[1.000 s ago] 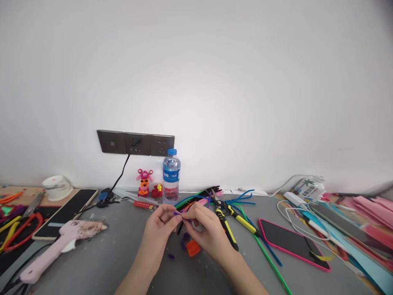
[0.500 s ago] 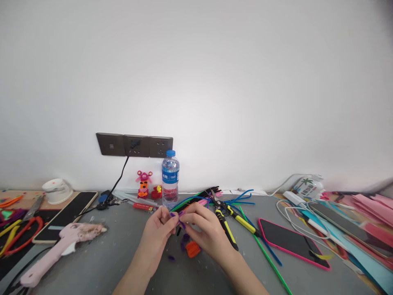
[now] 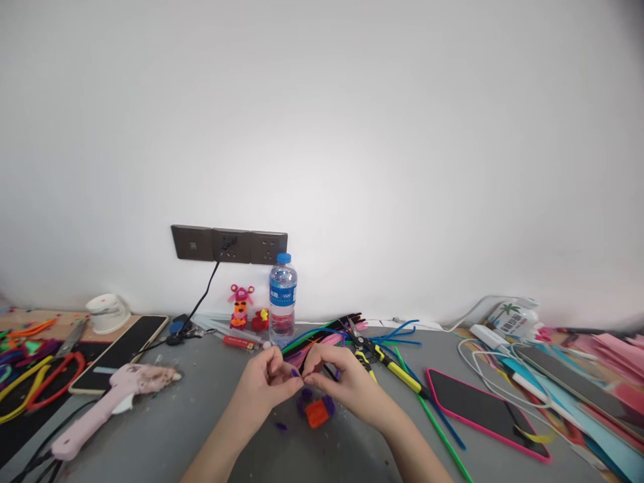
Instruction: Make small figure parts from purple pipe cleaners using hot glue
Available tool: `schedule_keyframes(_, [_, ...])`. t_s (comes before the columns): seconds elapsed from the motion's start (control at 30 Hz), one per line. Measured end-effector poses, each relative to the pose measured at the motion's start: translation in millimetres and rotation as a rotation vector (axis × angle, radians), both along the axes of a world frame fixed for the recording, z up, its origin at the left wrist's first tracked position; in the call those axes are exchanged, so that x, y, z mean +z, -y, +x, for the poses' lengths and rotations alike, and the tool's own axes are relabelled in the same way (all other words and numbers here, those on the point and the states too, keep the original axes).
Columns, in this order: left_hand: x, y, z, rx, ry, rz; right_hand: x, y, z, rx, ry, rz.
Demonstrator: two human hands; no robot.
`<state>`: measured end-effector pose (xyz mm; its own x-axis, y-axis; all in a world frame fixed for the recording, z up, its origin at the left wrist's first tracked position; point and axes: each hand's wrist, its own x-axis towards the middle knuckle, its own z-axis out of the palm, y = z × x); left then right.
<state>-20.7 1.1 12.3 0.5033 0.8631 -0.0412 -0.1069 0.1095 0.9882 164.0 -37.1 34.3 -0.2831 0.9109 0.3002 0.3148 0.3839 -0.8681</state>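
Note:
My left hand (image 3: pixel 266 384) pinches a short purple pipe cleaner piece (image 3: pixel 294 373) between thumb and fingers, above the grey tabletop. Fingertips of my right hand (image 3: pixel 345 382) meet those of the left, closed at the same piece; most of it is hidden by the fingers. Just below the hands lies a small fuzzy orange piece (image 3: pixel 317 414) with purple parts (image 3: pixel 329 404) beside it. A loose purple scrap (image 3: pixel 280 426) rests to their left. Behind the hands is a bundle of coloured pipe cleaners (image 3: pixel 322 333).
Yellow-black pliers (image 3: pixel 397 372) lie right of the bundle, with a pink-edged phone (image 3: pixel 486 412) further right. On the left are a pink glue gun (image 3: pixel 103 409), a dark-screened phone (image 3: pixel 123 349) and scissors (image 3: pixel 58 382). A water bottle (image 3: pixel 282 298) and a small pink-orange figure (image 3: pixel 240 308) stand near the wall.
The view has shifted slightly, so things appear lower and mostly further right. My fingertips have closed in on the purple piece, and less of it shows.

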Motion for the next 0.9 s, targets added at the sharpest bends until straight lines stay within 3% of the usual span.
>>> schedule_keyframes(0.1, [1.1, 3, 3, 0.007, 0.035, 0.034, -1.2, 0, 0, 0.032, -0.104, -0.098])
schedule_keyframes(0.2, [3.2, 8, 9, 0.119, 0.144, -0.009, -4.2, -1, -3, -0.006, -0.215, -0.132])
schedule_keyframes(0.3, [4.8, 12, 14, 0.283, 0.246, -0.117, -8.2, -3, -7, -0.124, -0.221, -0.012])
schedule_keyframes(0.4, [4.2, 12, 16, 0.355, 0.296, -0.201, -11.3, -4, -12, -0.213, -0.129, 0.194])
schedule_keyframes(0.53, [2.9, 13, 17, 0.331, 0.244, -0.244, -12.6, -3, -17, -0.207, -0.002, 0.391])
schedule_keyframes(0.67, [4.0, 17, 18, 0.264, 0.183, -0.209, -13.1, -2, -17, -0.195, 0.038, 0.469])
schedule_keyframes(0.9, [2.7, 18, 19, 0.224, 0.189, -0.177, -15.9, -3, -15, -0.161, 0.087, 0.457])
